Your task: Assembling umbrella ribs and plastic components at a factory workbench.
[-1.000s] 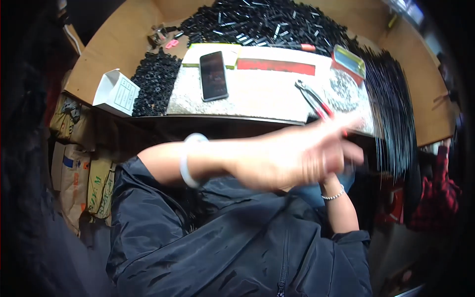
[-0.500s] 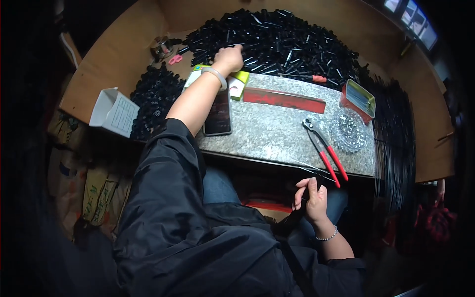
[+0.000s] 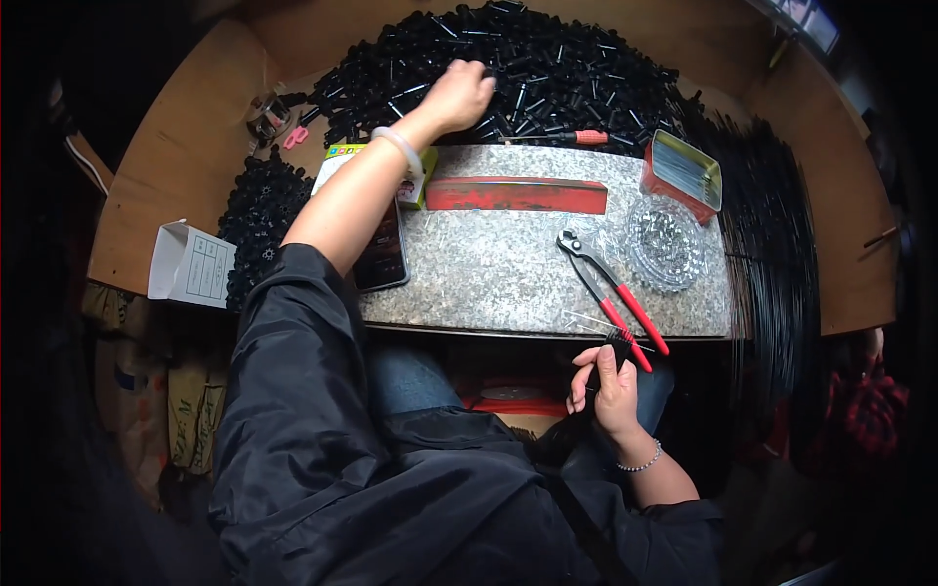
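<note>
Over the near side of a large heap of small black tubular parts (image 3: pixel 547 68), my left hand (image 3: pixel 459 96) reaches with its fingers curled together; whatever they hold, if anything, is hidden. My right hand (image 3: pixel 614 393) is closed, thumb up, just past the front edge of the worktop. Between its thumb and fingers is a black bundle of thin strands (image 3: pixel 618 344), its fine tips sticking up. Right beside that hand lie the red-handled pliers (image 3: pixel 611 293), jaws on the worktop and grips hanging over its edge.
On the speckled worktop (image 3: pixel 489 269) are a red metal bar (image 3: pixel 518 196), a clear round dish (image 3: pixel 664 244), a tin (image 3: pixel 684 176) and a phone (image 3: pixel 383 256). A red-handled screwdriver (image 3: pixel 586 138) lies behind. Left are a white box (image 3: pixel 191 264) and small black pieces (image 3: pixel 264 210); right, long black strands (image 3: pixel 777 254).
My left hand has moved farther out over the heap. The right hand stays by the front edge, its black bundle now showing more plainly. The whole view has shifted a little.
</note>
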Motion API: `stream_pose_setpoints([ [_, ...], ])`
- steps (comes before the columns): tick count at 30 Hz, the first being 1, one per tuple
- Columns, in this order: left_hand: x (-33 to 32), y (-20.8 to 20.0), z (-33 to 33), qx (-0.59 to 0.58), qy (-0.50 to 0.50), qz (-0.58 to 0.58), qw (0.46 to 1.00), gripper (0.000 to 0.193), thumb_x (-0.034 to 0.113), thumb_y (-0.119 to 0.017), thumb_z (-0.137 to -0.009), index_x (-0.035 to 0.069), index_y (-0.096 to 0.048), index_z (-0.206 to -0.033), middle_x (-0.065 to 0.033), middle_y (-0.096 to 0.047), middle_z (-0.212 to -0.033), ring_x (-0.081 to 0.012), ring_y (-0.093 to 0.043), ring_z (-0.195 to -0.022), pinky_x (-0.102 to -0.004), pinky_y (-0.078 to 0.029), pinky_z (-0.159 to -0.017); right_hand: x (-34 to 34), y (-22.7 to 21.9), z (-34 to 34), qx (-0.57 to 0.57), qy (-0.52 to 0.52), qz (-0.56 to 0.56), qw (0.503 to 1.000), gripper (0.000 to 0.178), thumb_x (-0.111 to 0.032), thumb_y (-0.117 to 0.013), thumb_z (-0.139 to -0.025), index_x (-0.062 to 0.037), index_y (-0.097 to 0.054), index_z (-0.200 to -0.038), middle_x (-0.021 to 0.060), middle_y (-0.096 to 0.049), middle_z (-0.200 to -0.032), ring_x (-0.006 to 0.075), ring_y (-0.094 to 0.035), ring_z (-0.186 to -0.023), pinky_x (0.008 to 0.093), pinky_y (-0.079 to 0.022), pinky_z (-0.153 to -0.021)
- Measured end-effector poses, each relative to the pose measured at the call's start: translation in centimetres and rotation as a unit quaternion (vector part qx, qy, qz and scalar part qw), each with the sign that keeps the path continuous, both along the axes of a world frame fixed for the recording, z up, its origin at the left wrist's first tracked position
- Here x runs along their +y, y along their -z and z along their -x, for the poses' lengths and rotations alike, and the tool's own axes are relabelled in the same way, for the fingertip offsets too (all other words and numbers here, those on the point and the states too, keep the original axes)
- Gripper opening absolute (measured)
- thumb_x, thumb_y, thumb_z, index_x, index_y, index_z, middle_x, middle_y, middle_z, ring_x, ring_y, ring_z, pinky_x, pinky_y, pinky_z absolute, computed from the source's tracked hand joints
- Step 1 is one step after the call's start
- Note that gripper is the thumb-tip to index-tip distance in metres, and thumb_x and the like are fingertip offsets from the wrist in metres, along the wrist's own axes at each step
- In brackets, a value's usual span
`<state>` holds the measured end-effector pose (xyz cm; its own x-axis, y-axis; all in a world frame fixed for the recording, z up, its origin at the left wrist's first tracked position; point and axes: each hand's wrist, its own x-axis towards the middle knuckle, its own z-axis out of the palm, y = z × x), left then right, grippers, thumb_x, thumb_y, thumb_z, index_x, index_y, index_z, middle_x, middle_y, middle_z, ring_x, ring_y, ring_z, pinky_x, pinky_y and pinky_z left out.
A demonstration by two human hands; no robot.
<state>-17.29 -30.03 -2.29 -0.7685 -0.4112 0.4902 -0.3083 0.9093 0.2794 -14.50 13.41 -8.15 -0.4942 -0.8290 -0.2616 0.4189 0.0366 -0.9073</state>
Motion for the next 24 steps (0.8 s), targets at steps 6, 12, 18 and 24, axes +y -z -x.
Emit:
stream_pose_setpoints([
  [6, 5.6, 1.0, 4.9, -0.197, -0.015, -0.119, 0.973, 0.057, 0.049, -0.063, -0.080, -0.002, -0.063, -0.107, -0.0233, -0.064, -0.099, -0.0358, -0.062, -0.096, -0.0390, -0.048, -0.086, 0.1, -0.2, 0.1, 0.003, 0.005, 0.004, 1.000, 0.045, -0.037, -0.035, -0.100, 0.0036, -0.054, -0.092, 0.0087, -0.054, -0.056, 0.0129, -0.051, -0.044, 0.0262, -0.046, -0.044],
  [12, 6.6, 2.4, 5.8, -0.192, -0.060, -0.128, 0.971, 0.049, 0.038, -0.063, -0.081, 0.000, -0.061, -0.111, -0.0222, -0.064, -0.101, -0.0349, -0.061, -0.100, -0.0394, -0.047, -0.089, 1.0, -0.3, -0.4, 0.037, 0.005, 0.006, 0.999, 0.045, -0.037, -0.033, -0.100, 0.0028, -0.051, -0.093, 0.0092, -0.052, -0.055, 0.0135, -0.048, -0.041, 0.0279, -0.046, -0.042],
  [18, 10.6, -0.7, 0.5, 0.101, 0.068, -0.405, 0.906, 0.028, 0.034, -0.059, -0.090, 0.007, -0.052, -0.091, -0.0042, -0.062, -0.076, -0.0078, -0.053, -0.061, -0.0227, -0.042, -0.051, 1.1, -1.3, -0.9, 0.047, -0.022, -0.019, 0.998, 0.045, -0.035, -0.033, -0.101, 0.0056, -0.053, -0.100, 0.0110, -0.059, -0.061, 0.0153, -0.057, -0.049, 0.0259, -0.048, -0.050],
  [24, 20.5, -3.0, -12.1, 0.199, 0.195, -0.665, 0.693, 0.029, 0.011, -0.054, -0.092, -0.004, -0.049, -0.117, -0.0152, -0.062, -0.110, -0.0136, -0.061, -0.090, -0.0194, -0.049, -0.073, 1.2, -1.6, -2.8, 0.074, -0.066, 0.020, 0.995, 0.038, -0.037, -0.031, -0.100, -0.0015, -0.043, -0.106, 0.0149, -0.062, -0.067, 0.0162, -0.058, -0.050, 0.0248, -0.048, -0.051],
])
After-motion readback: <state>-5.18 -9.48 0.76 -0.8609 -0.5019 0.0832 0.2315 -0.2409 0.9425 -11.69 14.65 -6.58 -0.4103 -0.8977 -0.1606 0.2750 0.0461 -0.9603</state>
